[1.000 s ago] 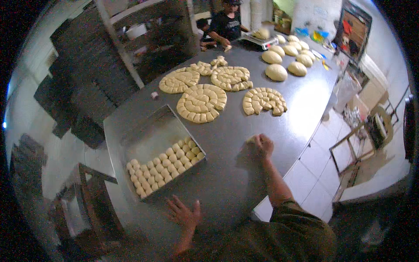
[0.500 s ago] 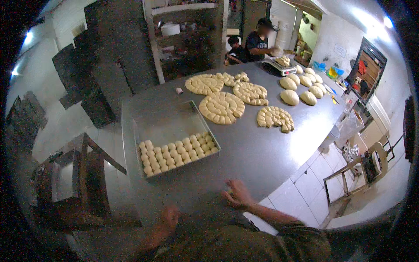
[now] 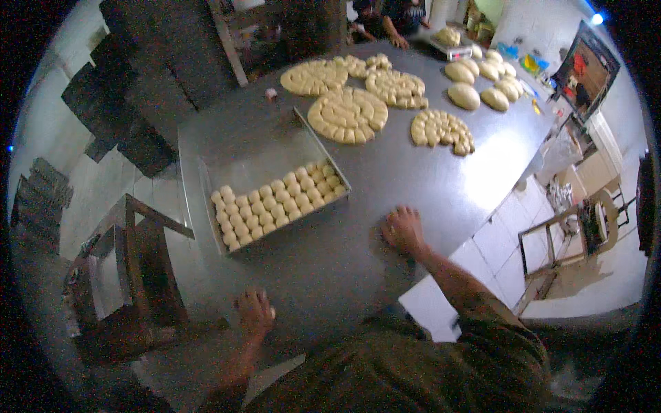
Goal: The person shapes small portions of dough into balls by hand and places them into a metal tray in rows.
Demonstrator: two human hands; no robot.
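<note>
My left hand is curled near the front edge of the grey metal table. A pale spot shows by its thumb, too small to name. My right hand is cupped palm down on the tabletop, right of the tray, and anything under it is hidden. Between and beyond my hands stands a shallow metal tray. Rows of small round dough balls fill its near part, while its far part shows bare metal.
Cut dough coils lie beyond the tray, with a partly used coil to the right. Larger dough loaves sit near a scale. Two people are at the far edge. A wooden stand is at left.
My right hand has moved forward and right across the table. My left hand has risen slightly. The view has tilted down, and a far person's hand now rests on the table edge.
</note>
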